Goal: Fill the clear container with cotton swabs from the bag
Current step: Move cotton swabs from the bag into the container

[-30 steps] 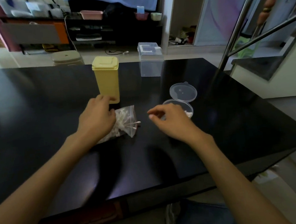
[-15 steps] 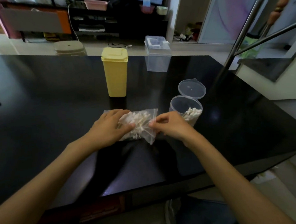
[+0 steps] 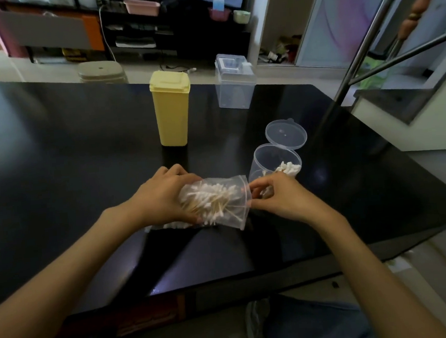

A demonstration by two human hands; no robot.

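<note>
A clear plastic bag (image 3: 219,203) full of cotton swabs lies on the black table (image 3: 70,158) in front of me. My left hand (image 3: 163,199) grips the bag from its left side. My right hand (image 3: 276,199) pinches the bag's open right edge with thumb and fingers. Just behind my right hand stands the round clear container (image 3: 275,162), its hinged lid (image 3: 286,134) flipped open at the back. Some cotton swabs (image 3: 288,168) lie inside the container on its right side.
A tall yellow lidded box (image 3: 171,109) stands behind the bag. A clear rectangular box (image 3: 234,85) sits at the table's far edge. The table's near edge runs just below my forearms. A metal railing (image 3: 366,40) rises at the right.
My left hand has drawn the bag nearer to me and lifted its open end. My right hand moved from the container to the bag's mouth and now pinches it.
</note>
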